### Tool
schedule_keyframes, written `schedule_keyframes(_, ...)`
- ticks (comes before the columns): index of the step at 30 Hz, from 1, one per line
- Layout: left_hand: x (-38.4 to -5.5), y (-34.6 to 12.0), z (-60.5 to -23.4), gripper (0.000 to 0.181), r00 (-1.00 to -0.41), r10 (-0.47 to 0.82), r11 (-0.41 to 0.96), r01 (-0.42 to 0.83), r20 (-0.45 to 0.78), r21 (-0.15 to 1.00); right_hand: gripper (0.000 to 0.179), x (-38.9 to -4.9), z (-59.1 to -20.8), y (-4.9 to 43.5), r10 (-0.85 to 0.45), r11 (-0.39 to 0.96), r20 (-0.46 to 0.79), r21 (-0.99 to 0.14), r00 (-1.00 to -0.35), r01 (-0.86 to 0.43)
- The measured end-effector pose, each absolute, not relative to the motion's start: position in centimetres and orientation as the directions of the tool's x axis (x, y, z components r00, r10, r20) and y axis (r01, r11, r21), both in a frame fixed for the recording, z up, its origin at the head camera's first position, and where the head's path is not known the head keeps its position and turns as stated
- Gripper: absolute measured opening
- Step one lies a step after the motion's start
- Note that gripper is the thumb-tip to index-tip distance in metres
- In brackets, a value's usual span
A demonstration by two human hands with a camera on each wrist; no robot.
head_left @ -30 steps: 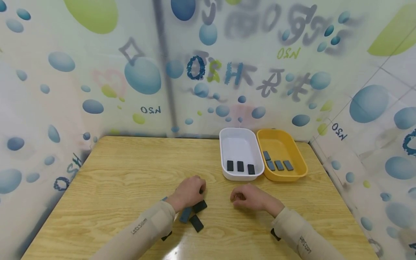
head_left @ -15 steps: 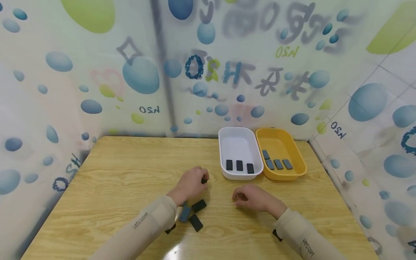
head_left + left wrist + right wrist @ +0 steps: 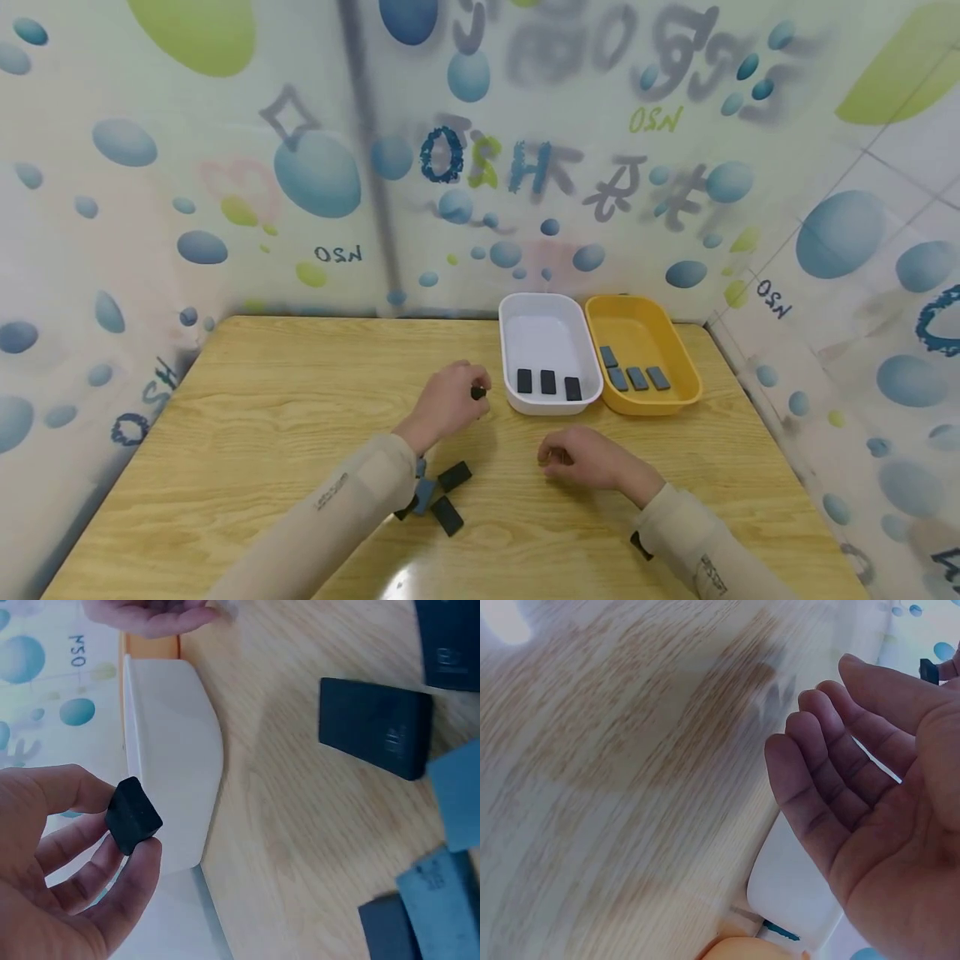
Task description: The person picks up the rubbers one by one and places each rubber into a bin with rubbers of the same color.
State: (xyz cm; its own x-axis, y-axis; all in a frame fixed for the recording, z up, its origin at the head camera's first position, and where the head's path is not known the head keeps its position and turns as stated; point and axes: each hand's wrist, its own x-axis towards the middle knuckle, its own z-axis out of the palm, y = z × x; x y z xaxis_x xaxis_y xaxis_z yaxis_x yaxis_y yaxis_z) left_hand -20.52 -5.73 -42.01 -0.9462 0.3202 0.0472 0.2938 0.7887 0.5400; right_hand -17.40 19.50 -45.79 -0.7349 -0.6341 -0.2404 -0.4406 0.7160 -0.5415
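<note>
From my end it looks like a small enclosed booth or corner; whether it sits in a home, an office or a workshop, I can't tell. Patterned walls (image 3: 420, 237) rise at the left, back and right of the head view, printed with blue bubbles (image 3: 318, 175) and mirrored H2O lettering (image 3: 483, 162), with grey scrawls (image 3: 546, 58) toward the top. They close in around a wood-grain counter (image 3: 300, 392) that fills the lower frame.

Head: tabletop (image 3: 525, 533) shot from above, well back, aimed forward and down
Left wrist: left hand (image 3: 67, 862) framed super close, palm-side
Right wrist: right hand (image 3: 892, 840) filmed palm-side too, equally tight
White bin (image 3: 543, 333): caught by all three cams
</note>
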Motion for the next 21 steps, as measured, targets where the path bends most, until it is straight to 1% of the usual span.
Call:
schedule_keyframes(5,-21.2,-5.2,-41.8,0.017,-0.952,0.304,0.780,0.275,0.043,0.562,0.007,-17.3,-45.8,19.7,-0.647,0.696,-0.222,-0.562,-0.729,-0.447)
schedule_keyframes(9,-22.0,-4.8,-41.7,0.019,-0.956,0.287,0.770,0.264,0.054,0.580,0.008,-17.4,-45.8,19.9,-0.641,0.700,-0.234,-0.569,-0.731,-0.431)
schedule_keyframes(16,-23.2,-4.2,-41.6,0.016,-0.956,0.276,0.743,0.278,0.100,0.608,0.009,-17.5,-45.9,20.2,-0.627,0.709,-0.270,-0.586,-0.731,-0.391)
schedule_keyframes(19,-23.6,-3.8,-41.4,0.018,-0.951,0.285,0.723,0.293,0.116,0.626,0.010,-17.5,-46.0,20.5,-0.631,0.705,-0.267,-0.590,-0.729,-0.394)
schedule_keyframes(21,-23.9,-3.5,-41.3,0.020,-0.950,0.292,0.718,0.292,0.107,0.632,0.011,-17.4,-46.0,20.7,-0.629,0.706,-0.267,-0.589,-0.730,-0.393)
